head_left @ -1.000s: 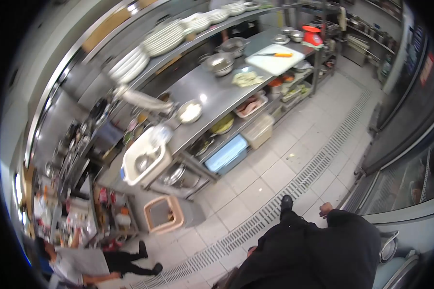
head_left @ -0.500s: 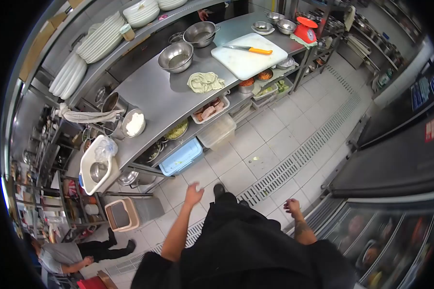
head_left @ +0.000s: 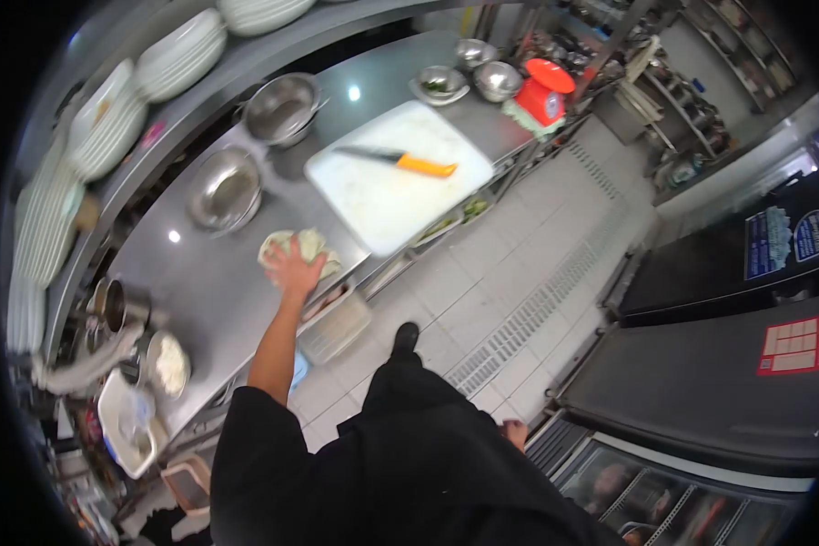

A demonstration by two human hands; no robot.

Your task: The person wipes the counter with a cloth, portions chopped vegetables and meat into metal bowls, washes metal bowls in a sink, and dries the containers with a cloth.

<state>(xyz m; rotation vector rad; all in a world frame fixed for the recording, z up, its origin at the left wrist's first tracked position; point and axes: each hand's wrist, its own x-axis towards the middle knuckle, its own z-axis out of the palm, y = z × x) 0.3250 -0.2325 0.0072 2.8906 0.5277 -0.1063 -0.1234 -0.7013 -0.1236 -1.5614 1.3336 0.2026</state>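
Observation:
My left hand (head_left: 293, 267) lies on a crumpled pale cloth (head_left: 323, 246) near the front edge of the steel counter (head_left: 218, 300), its fingers spread over the fabric. Low beside my body hangs my right hand (head_left: 515, 431), small in view, its fingers not clearly seen. Just beyond the cloth is a white cutting board (head_left: 391, 205) with an orange-handled knife (head_left: 423, 166) lying on it. Two steel bowls, one a wide bowl (head_left: 225, 189) and the other a colander-like bowl (head_left: 282, 107), stand behind the cloth.
A red scale (head_left: 544, 96) and small bowls (head_left: 498, 81) stand at the counter's far end. Stacked plates (head_left: 182, 55) line the shelf above. A bowl of white food (head_left: 167, 364) and a white tub (head_left: 129, 423) are at the left. Dark fridges (head_left: 701, 382) stand at the right.
I have come closer to the counter. My left hand has moved from over the floor onto the cloth. My right hand has stayed low by my side. The seated person at lower left has mostly left view.

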